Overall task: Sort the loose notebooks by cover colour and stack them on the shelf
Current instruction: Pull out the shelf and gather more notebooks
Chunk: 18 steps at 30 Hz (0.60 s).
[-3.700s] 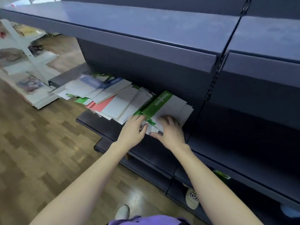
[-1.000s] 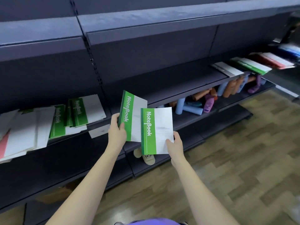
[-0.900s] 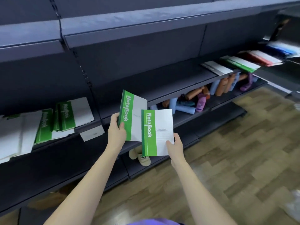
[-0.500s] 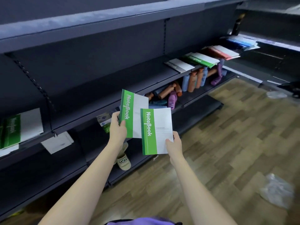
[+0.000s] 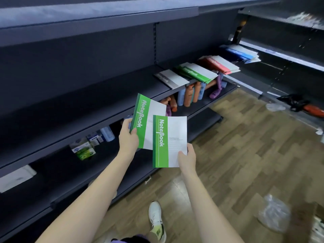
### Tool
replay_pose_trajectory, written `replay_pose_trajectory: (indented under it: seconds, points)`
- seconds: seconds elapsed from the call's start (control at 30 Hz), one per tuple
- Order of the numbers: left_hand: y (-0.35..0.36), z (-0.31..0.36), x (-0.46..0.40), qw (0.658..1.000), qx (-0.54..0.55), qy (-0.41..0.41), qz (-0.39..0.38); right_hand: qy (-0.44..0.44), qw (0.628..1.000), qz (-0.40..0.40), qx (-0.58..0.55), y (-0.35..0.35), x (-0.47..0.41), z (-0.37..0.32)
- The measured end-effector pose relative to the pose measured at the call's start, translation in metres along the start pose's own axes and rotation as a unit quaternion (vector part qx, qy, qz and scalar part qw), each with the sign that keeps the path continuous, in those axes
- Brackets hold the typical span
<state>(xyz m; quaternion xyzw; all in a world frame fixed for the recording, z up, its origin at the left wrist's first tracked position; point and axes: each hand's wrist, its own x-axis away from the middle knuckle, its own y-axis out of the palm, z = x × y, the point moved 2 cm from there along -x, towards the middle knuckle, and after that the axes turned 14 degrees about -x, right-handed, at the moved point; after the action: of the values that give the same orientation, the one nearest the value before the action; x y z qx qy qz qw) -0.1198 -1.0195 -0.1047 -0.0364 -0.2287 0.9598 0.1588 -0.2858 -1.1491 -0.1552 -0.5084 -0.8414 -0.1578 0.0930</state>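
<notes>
Notebooks fill both of your hands, one green-spined copy each. Your left hand has its grip closed on the lower spine corner of the left green notebook, thumb on the cover and fingers behind, so the book stands nearly upright and tilts away from you. Your right hand pinches the lower outer corner of the right green notebook, thumb on the white part of the cover; that book faces you squarely and overlaps the front of the other one. Holding each by a corner leaves the green band and the "NoteBook" lettering uncovered, which looks like a way to check the colour while you carry them.

Beyond your grip, up and to the right on the same shelf, the sorted piles lie in a row: a grey notebook stack nearest you, then the green stack, the red stack and, farthest, the blue stack. The green pile is well apart from your hands, so judging by the task, both books belong there and you have ground to cover first.

Below the grip, bottles crowd the lower shelf, and your white shoe is on the wooden floor.
</notes>
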Motion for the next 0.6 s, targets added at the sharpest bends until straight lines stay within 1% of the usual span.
replay_pose_trajectory:
  seconds: [0.27, 0.4, 0.53, 0.6]
  points:
    - [0.091, 0.06, -0.1, 0.998, 0.063, -0.002, -0.016, -0.044, 0.996, 0.024, 0.075, -0.013, -0.125, -0.086]
    - [0.133, 0.09, -0.143, 0.999, 0.033, 0.022, -0.034, -0.069, 0.992, 0.05, 0.09, -0.02, -0.179, -0.114]
    - [0.171, 0.112, -0.173, 0.997, 0.01, 0.027, -0.07, -0.066, 0.991, 0.082, 0.082, -0.032, -0.214, -0.126]
    - [0.189, 0.125, -0.184, 0.997, 0.014, 0.03, -0.075, -0.068, 0.99, 0.094, 0.083, -0.034, -0.236, -0.135]
